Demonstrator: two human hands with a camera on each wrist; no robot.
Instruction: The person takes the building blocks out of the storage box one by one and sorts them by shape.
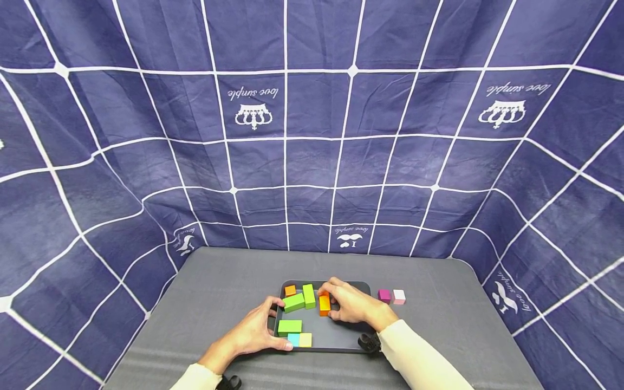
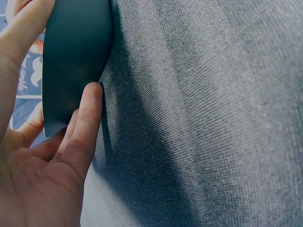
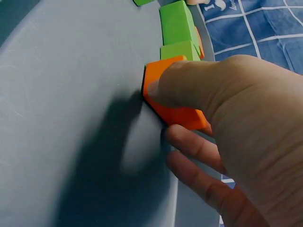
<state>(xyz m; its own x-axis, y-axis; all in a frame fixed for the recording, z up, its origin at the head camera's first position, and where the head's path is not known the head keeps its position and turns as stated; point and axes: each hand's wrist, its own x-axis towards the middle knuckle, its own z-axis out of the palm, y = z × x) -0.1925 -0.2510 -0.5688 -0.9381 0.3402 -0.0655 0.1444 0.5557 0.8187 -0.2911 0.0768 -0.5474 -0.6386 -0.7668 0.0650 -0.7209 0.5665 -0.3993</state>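
A dark grey tray lies in front of the person with several coloured blocks in it. At its left end, my left hand grips the tray, the thumb by the near corner; in the left wrist view, fingers lie along the outer wall. My right hand pinches an orange block inside the tray, close over its floor. The right wrist view shows the thumb flat on the orange face. Left of that block are two green blocks, one upright-lying and one slanted.
A small orange cube sits in the tray's far left corner. Another green block, a light blue cube and a yellow cube lie near left. Outside, right of the tray, stand magenta and pale pink cubes.
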